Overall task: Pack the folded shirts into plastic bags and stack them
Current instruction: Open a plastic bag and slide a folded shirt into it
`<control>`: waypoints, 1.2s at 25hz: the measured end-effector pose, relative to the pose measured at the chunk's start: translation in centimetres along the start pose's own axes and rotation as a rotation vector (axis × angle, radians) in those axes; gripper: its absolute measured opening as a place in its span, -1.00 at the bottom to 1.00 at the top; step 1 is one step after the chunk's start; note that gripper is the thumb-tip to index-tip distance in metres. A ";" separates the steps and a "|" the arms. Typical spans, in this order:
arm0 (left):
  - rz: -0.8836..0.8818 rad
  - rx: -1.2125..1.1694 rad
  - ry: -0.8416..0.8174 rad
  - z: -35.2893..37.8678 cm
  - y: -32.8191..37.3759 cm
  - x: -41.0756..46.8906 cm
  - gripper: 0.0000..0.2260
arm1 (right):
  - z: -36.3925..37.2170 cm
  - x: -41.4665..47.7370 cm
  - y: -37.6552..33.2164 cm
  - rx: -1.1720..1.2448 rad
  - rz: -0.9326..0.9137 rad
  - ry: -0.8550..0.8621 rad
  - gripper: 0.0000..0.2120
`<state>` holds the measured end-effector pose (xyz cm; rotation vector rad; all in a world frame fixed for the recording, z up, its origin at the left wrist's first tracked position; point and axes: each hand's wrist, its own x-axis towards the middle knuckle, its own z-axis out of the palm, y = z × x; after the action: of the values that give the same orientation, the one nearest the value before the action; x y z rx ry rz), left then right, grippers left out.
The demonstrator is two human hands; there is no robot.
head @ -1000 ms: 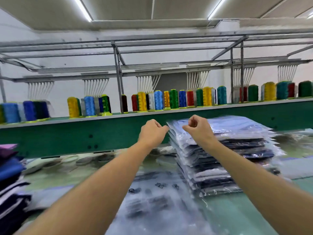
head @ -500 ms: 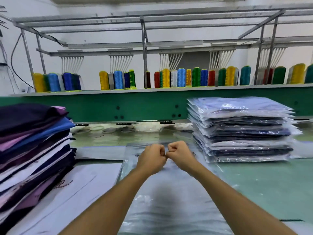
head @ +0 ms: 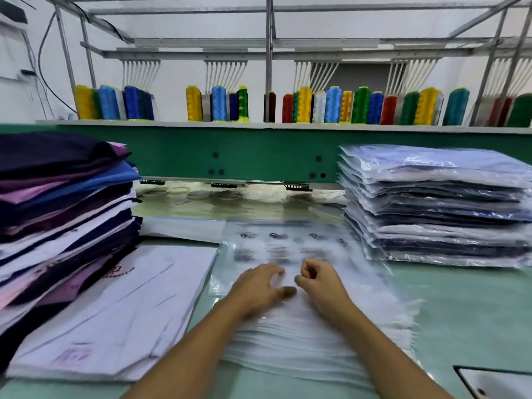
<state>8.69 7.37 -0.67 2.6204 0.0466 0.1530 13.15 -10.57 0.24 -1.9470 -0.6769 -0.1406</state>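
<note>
Fists have parted: left hand spread on blurred plastic bags, right hand curled, grip unclear.

Navy, purple, blue and white folded shirts; green machine beam; yellow, blue, green, red thread cones.

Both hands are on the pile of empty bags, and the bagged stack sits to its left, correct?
No. In the head view the left hand and right hand are on the pile of empty bags, but the bagged stack sits to its right.
</note>
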 end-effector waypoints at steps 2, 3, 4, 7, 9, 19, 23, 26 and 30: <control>-0.021 -0.066 0.010 -0.2 -0.5 0.3 -0.30 | -0.8 0.1 0.4 -0.126 0.012 0.067 -0.70; -0.025 -0.077 0.022 -0.2 -0.7 0.5 -0.31 | -1.4 0.2 0.6 -0.248 0.019 0.101 -0.75; -0.029 -0.072 0.032 -0.2 -0.8 0.6 -0.33 | -2.0 0.2 0.9 -0.374 0.032 0.127 -0.80; -0.011 -0.052 0.091 0.0 -1.1 1.0 -0.47 | -3.7 -0.1 1.7 -0.584 0.148 0.089 -0.81; 0.053 -0.010 0.181 0.1 -1.2 0.9 -0.64 | -4.2 0.0 1.9 -0.601 0.221 0.036 -0.78; 0.138 0.134 0.558 -1.0 -0.3 0.1 -0.86 | -4.4 0.4 1.2 -0.320 -0.049 0.405 -0.75; 0.253 0.250 0.635 -1.1 1.6 -0.7 -0.75 | -3.9 0.2 0.3 -0.184 -0.232 0.385 -0.69; 0.385 0.105 0.600 -0.4 3.7 -1.1 -0.60 | -3.4 -0.2 -0.4 -0.212 -0.333 0.298 -0.68; 0.395 0.081 0.533 0.4 4.9 -1.1 -0.65 | -3.7 -0.5 -1.2 -0.218 -0.362 0.293 -0.69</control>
<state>7.62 2.84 1.34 2.5621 -0.2860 0.9979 12.85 -13.57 2.69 -1.9369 -0.8364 -0.7355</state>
